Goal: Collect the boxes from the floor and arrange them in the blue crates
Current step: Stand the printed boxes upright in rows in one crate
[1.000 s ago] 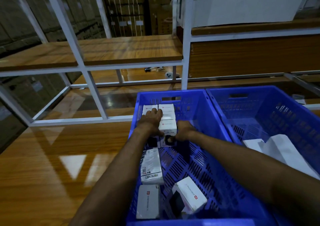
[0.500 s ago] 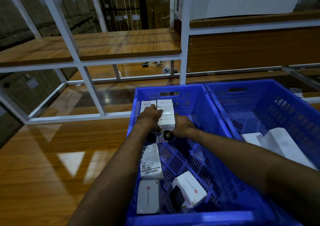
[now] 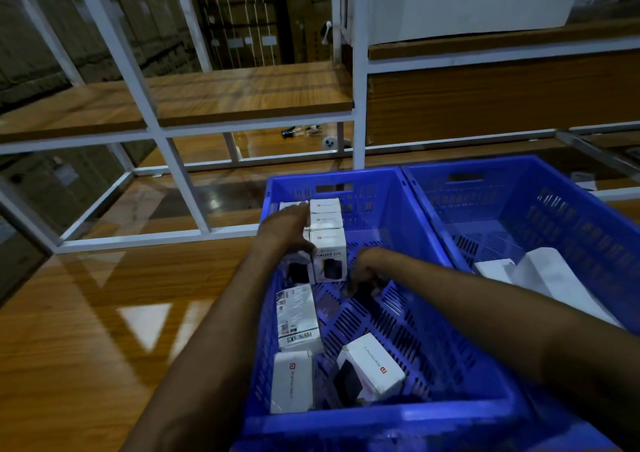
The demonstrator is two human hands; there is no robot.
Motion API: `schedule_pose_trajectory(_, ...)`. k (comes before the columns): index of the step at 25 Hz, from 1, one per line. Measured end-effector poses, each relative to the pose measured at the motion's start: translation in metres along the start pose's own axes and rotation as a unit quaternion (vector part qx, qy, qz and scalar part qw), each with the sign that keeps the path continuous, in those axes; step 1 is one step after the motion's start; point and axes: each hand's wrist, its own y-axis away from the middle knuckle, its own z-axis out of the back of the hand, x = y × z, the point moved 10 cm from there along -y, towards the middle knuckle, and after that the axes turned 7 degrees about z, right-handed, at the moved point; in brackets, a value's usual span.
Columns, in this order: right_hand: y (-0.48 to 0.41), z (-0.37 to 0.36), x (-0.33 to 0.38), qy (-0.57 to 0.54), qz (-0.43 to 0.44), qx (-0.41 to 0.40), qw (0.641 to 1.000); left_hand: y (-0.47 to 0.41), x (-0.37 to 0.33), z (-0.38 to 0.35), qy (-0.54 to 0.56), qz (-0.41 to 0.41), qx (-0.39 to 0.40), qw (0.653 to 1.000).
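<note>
Three loose boxes (image 3: 298,316): flat at left crate's (image 3: 381,427) near end.
Standing row (image 3: 325,214): crate's far-left corner.
Left hand (image 3: 285,231): fingers laid flat on row.
Right hand (image 3: 367,271): curled, blurred; hold unclear.
Risk: a nudge could topple front box (image 3: 329,257).

The left crate (image 3: 408,230) is sitting beside the right crate (image 3: 571,216), with the rack (image 3: 173,160) standing behind both. Standing boxes (image 3: 327,240) are lining its far left corner; we are resting our left hand (image 3: 284,230) on them, our right hand (image 3: 367,268) just to their right. Nearer us a flat box (image 3: 297,316) is lying, then a corner box (image 3: 292,380) beside a tilted box (image 3: 375,365). Something, perhaps more boxes (image 3: 540,278), is lying in the right crate.
</note>
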Motion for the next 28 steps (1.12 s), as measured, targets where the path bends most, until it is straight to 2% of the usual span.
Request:
schedule_pose_trajectory(3, 0.004, -0.034, 0.034, -0.135, 0.130, 0.077, 0.979, 0.013, -0.003, -0.013, -0.064, 0.025, 0.095, 0.993)
schedule_pose_trajectory(5, 0.011, -0.039, 0.059, -0.160, 0.207, 0.060, 0.963, 0.027, -0.001, -0.037, -0.074, 0.048, 0.184, 0.979)
schedule_pose_trajectory(9, 0.021, -0.040, 0.084, -0.042, 0.287, 0.000, 0.957, 0.041, 0.003, -0.059, -0.110, 0.066, 0.213, 0.969)
schedule_pose_trajectory(14, 0.018, -0.055, 0.087, -0.069, 0.262, 0.071, 0.960, 0.049, 0.005, -0.081, -0.101, 0.092, 0.311, 0.940)
schedule_pose_trajectory(18, 0.017, -0.058, 0.091, -0.103, 0.263, 0.074, 0.956, 0.050, 0.005, -0.091, -0.155, 0.067, 0.359, 0.918)
schedule_pose_trajectory(21, 0.017, -0.050, 0.090, -0.149, 0.262, 0.062, 0.951, 0.049, 0.008, -0.092, -0.178, 0.065, 0.370, 0.909)
schedule_pose_trajectory(23, 0.019, -0.050, 0.091, -0.190, 0.262, 0.091, 0.942, 0.050, 0.009, -0.090, -0.169, 0.072, 0.374, 0.909)
schedule_pose_trajectory(25, 0.030, -0.047, 0.095, -0.221, 0.274, 0.113, 0.929, 0.048, 0.008, -0.079, -0.154, 0.078, 0.344, 0.923)
schedule_pose_trajectory(28, 0.048, -0.028, 0.098, -0.248, 0.293, 0.098, 0.918, 0.046, 0.008, -0.060, -0.099, 0.082, 0.306, 0.944)
